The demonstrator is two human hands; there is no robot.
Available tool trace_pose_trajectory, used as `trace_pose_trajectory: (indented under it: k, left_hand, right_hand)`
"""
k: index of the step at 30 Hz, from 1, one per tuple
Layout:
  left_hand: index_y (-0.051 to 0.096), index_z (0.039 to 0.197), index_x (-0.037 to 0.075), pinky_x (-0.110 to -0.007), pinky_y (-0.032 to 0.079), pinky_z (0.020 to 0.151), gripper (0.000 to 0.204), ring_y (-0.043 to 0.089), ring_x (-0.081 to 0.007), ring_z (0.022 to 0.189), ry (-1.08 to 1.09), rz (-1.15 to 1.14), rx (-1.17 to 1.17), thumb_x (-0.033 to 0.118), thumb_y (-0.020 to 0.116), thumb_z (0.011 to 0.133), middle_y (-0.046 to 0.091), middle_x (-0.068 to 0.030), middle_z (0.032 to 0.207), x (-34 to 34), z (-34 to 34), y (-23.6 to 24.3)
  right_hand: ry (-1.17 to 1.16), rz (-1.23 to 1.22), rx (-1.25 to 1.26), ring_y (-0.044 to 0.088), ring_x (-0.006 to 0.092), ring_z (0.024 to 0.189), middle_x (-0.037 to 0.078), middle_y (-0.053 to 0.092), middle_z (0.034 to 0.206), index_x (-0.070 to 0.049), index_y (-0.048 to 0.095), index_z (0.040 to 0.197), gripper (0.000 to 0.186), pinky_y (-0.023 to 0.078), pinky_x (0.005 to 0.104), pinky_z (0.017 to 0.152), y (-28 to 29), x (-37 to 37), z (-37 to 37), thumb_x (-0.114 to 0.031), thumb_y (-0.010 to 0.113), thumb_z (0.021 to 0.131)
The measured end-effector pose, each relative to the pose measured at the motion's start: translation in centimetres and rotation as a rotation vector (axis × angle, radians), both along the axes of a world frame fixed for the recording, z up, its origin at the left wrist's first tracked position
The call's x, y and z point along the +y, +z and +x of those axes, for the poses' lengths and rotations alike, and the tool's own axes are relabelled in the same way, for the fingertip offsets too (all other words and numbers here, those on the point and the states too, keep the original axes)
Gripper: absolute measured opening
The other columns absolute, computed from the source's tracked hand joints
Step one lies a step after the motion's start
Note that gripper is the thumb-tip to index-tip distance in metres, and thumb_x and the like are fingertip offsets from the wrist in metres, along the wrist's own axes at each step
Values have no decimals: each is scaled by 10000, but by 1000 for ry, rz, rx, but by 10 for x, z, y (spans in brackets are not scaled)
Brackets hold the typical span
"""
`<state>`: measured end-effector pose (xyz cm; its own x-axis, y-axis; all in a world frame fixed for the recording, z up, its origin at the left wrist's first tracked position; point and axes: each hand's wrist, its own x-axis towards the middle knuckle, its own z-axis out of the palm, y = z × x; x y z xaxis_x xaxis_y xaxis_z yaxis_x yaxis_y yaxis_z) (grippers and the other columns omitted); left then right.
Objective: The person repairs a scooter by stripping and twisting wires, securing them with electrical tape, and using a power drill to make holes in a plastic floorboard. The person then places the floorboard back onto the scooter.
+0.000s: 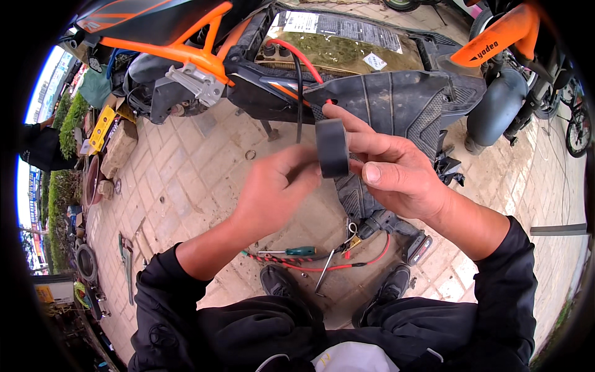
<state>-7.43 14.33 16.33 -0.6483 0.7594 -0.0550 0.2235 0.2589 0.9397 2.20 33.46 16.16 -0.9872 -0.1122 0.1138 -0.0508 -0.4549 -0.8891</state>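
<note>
A roll of black tape [333,149] is held up on edge between my hands, in front of the scooter's footboard [390,102]. My right hand [396,167] grips the roll from its right side, with fingers bent and the thumb below. On the other side my left hand [273,189] is closed, thumb and fingers pinched against the roll's lower left edge. What sits in that pinch is hidden, and the hand is slightly blurred. A red cable [304,57] and a black cable [299,93] run down from the battery [334,46]; the red one reaches down near my right fingertips.
Between my shoes lie a green-handled screwdriver [294,252], a red cable [322,268], a metal rod [324,273] and a cordless power tool [387,230]. Pliers [126,263] rest on the paving at left. A yellow box [103,128] stands beyond. An orange scooter fork [505,37] is at right.
</note>
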Motion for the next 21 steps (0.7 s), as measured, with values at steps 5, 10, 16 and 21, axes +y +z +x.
trace_pose_trajectory:
  k: [5, 10, 16, 21]
  left_hand:
    - [588, 1002, -3, -227, 424, 640, 131, 496, -40, 729, -58, 8, 8, 115, 592, 946, 579, 18, 792, -10, 1, 3]
    - [583, 959, -14, -289, 442, 603, 140, 521, -111, 662, 1, 31, 91, 114, 622, 918, 590, -59, 751, -13, 1, 7]
    - [594, 933, 8, -296, 441, 580, 80, 561, -145, 642, 110, 65, 283, 74, 626, 902, 603, -92, 748, -10, -1, 5]
    - [603, 924, 16, -331, 468, 583, 76, 624, -267, 667, 17, 37, 461, 38, 639, 861, 627, -133, 792, -6, 5, 7]
  right_hand:
    - [-27, 376, 87, 419, 281, 1258, 178, 298, 1482, 28, 553, 1274, 585, 380, 376, 1016, -2, 10, -10, -270, 751, 811]
    - [-157, 930, 256, 442, 291, 1239, 165, 360, 1436, 23, 631, 1076, 430, 358, 396, 1035, -19, 18, -12, -259, 785, 790]
    - [-61, 380, 70, 367, 304, 1346, 192, 331, 1487, 1, 670, 949, 303, 310, 418, 1081, -13, 0, 9, -245, 776, 806]
    - [-5, -100, 43, 312, 223, 1382, 162, 175, 1566, -31, 680, 1079, 373, 280, 399, 1097, 2, -6, 11, -275, 766, 809]
